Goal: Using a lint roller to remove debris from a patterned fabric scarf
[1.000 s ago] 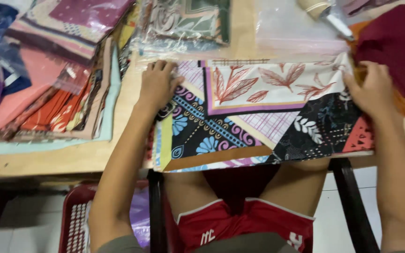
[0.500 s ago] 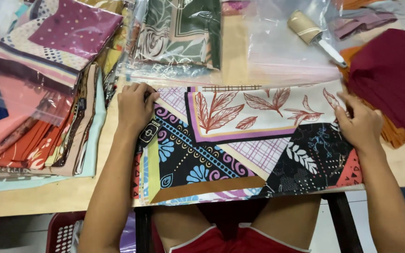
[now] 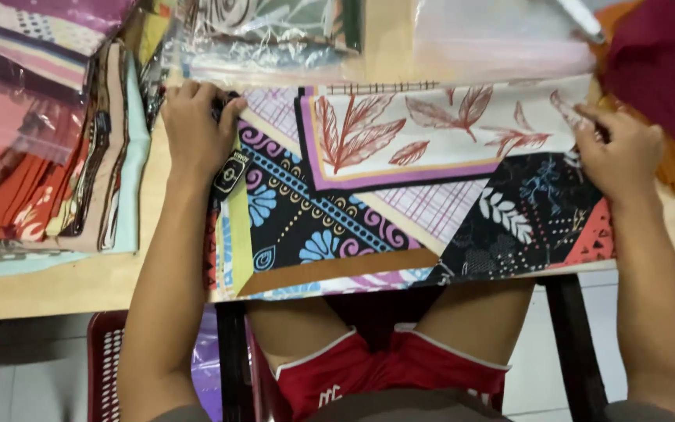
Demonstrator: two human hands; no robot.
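A folded patterned scarf (image 3: 400, 195), with red leaves on cream, black panels and blue flowers, lies flat on the wooden table (image 3: 64, 285) in front of me. My left hand (image 3: 197, 133) presses down on its upper left corner, fingers curled over the edge beside a small black label (image 3: 230, 172). My right hand (image 3: 619, 152) pinches the scarf's upper right edge. Both hands grip the cloth and hold it spread between them.
Stacks of folded scarves in clear bags (image 3: 48, 148) fill the left side. More bagged scarves (image 3: 275, 31) and an empty clear bag (image 3: 501, 39) lie at the back. Dark red cloth (image 3: 666, 70) sits at the right. A red plastic basket (image 3: 107, 367) stands below the table.
The view has moved closer and shifted. Both hands stay on the scarf's upper corners, and the scarf lies in the same spread position.
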